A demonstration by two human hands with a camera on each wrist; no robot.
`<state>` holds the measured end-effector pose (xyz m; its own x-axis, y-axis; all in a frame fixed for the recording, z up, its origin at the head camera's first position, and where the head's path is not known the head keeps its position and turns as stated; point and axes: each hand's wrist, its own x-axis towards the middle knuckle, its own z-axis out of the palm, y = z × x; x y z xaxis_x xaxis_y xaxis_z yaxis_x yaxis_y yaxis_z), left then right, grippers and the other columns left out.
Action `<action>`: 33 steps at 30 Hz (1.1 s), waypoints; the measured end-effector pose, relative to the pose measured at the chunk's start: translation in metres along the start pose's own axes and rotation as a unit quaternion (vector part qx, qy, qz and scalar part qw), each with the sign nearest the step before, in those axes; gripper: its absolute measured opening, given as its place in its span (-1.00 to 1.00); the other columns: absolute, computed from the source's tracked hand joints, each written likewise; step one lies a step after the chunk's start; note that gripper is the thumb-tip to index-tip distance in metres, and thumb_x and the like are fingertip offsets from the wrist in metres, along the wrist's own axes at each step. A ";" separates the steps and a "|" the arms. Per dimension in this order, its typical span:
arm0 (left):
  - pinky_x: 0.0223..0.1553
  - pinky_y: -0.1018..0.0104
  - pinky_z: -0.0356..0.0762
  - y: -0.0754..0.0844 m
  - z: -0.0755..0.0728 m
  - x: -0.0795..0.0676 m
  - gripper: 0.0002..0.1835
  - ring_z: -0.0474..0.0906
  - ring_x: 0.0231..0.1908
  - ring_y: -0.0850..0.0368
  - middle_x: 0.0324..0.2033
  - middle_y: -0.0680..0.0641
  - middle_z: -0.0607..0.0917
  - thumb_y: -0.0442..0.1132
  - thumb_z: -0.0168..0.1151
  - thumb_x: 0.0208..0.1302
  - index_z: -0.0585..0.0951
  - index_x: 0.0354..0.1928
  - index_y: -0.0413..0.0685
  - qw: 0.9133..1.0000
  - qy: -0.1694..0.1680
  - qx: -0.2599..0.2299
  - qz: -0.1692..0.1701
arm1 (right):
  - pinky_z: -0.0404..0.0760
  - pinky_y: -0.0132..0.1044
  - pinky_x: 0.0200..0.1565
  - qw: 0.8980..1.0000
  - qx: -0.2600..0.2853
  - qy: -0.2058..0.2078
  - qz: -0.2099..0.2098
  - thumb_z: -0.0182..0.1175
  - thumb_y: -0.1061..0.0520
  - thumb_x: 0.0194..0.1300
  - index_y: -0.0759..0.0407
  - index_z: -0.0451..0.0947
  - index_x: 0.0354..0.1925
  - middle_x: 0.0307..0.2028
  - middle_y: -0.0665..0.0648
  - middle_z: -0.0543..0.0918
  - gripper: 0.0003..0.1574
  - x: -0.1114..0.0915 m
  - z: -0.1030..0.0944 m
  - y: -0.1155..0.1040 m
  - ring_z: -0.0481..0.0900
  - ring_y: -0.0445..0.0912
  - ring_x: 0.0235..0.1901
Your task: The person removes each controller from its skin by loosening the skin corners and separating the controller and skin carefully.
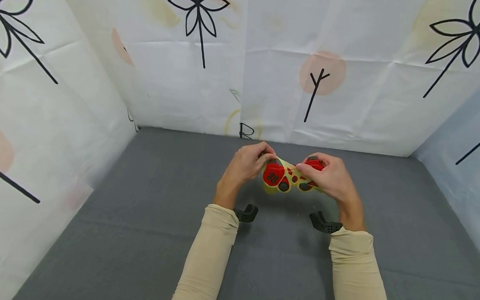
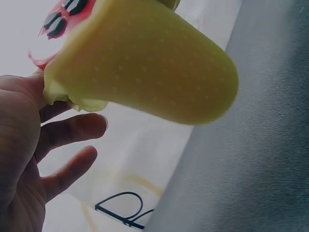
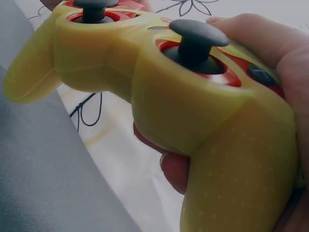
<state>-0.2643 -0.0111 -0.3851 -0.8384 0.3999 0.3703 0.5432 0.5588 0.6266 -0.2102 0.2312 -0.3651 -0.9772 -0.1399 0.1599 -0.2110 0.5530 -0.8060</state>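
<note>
A red game controller [image 1: 273,173] in a yellow, translucent soft cover [image 1: 269,189] is held up above the grey surface, its thumbsticks facing the person. At its upper left corner my left hand [image 1: 245,165] pinches the cover's edge between thumb and index finger. In the left wrist view that edge [image 2: 77,102] is loose and wavy, and the other fingers stand away from it. My right hand [image 1: 330,176] grips the right end, thumb across the front, with fingertips [image 3: 176,171] showing underneath. A dark thumbstick [image 3: 199,34] and a blue-marked button [image 3: 260,74] show in the right wrist view.
Dark wrist mounts [image 1: 246,213] sit at both wrists. Grey cloth [image 1: 156,236] covers the work surface. White fabric walls [image 1: 177,95] printed with black flowers and pale orange discs enclose it at the back and both sides.
</note>
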 end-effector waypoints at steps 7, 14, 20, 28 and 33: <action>-0.26 0.27 0.54 0.000 0.001 0.001 -0.79 0.55 -0.46 0.24 -0.42 0.06 0.75 0.02 0.21 0.44 0.68 -0.14 0.09 0.997 0.050 0.042 0.043 | 0.60 -0.28 -0.47 0.999 -0.021 0.035 0.018 0.32 -0.20 0.34 0.19 0.64 -0.20 -0.45 0.02 0.66 -0.54 -0.001 -0.004 -0.002 0.61 -0.12 -0.47; -0.09 0.21 0.47 0.007 0.002 0.005 -0.81 0.45 -0.56 0.26 -0.51 0.15 0.73 0.03 0.25 0.38 0.69 -0.20 0.13 0.975 0.137 0.124 0.121 | 0.60 -0.32 -0.44 0.996 -0.041 0.066 0.049 0.24 -0.28 0.38 0.21 0.63 -0.17 -0.38 0.16 0.69 -0.44 -0.001 -0.011 -0.003 0.61 -0.11 -0.43; -0.12 0.21 0.42 0.010 0.004 0.007 -0.80 0.47 -0.60 0.25 -0.46 0.14 0.77 0.02 0.29 0.33 0.70 -0.21 0.09 0.964 0.179 0.138 0.140 | 0.56 -0.33 -0.45 0.993 -0.033 0.100 0.055 0.22 -0.32 0.38 0.20 0.66 -0.19 -0.51 -0.08 0.64 -0.40 0.001 -0.010 -0.001 0.58 -0.20 -0.49; -0.07 0.20 0.42 0.007 0.003 0.005 -0.78 0.47 -0.61 0.24 -0.42 0.14 0.80 0.04 0.29 0.32 0.71 -0.21 0.10 0.966 0.179 0.134 0.133 | 0.43 -0.35 -0.63 0.983 0.029 0.166 0.066 0.21 -0.29 0.39 0.19 0.52 -0.49 -0.75 -0.29 0.51 -0.40 0.004 -0.003 0.003 0.49 -0.26 -0.68; -0.05 0.14 0.44 0.006 0.000 0.003 -0.79 0.51 -0.57 0.20 -0.41 0.10 0.82 0.01 0.29 0.33 0.71 -0.19 0.06 0.969 0.175 0.122 0.128 | 0.42 -0.42 -0.67 0.970 0.054 0.230 0.063 0.24 -0.26 0.37 0.22 0.54 -0.50 -0.78 -0.31 0.48 -0.40 0.008 0.004 0.001 0.45 -0.31 -0.76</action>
<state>-0.2638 -0.0061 -0.3805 -0.6150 0.3014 0.7287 0.6936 0.6464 0.3180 -0.2183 0.2275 -0.3673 -0.9074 0.3187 0.2741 -0.1101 0.4491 -0.8867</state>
